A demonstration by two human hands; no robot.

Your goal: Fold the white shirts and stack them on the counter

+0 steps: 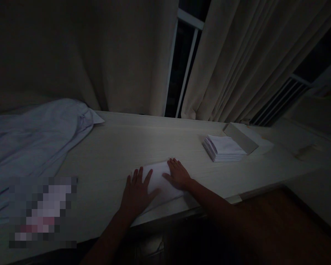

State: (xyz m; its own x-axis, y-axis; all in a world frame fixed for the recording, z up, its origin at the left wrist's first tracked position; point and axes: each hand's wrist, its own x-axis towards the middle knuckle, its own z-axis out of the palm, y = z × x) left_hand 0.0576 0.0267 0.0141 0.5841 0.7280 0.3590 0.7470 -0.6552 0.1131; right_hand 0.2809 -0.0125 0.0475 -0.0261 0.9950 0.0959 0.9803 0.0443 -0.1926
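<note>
Presently, the flat white cloth (pixel 157 177) lies on the table (pixel 113 147) by its near edge, long axis roughly parallel, left hand (pixel 136 191) and right hand (pixel 180 176) both touching it, each grip spread flat, clasping nothing.

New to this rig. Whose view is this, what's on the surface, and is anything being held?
No machine here: one person's bare hands, seen by a camera worn on that person's head, looking forward and down. The left hand and right hand lie spread on a flat white piece, apparently folded cloth; neither grips it. Also on the pale surface: a stack of folded white cloths to the right, and a large pale fabric heap to the left.
</note>
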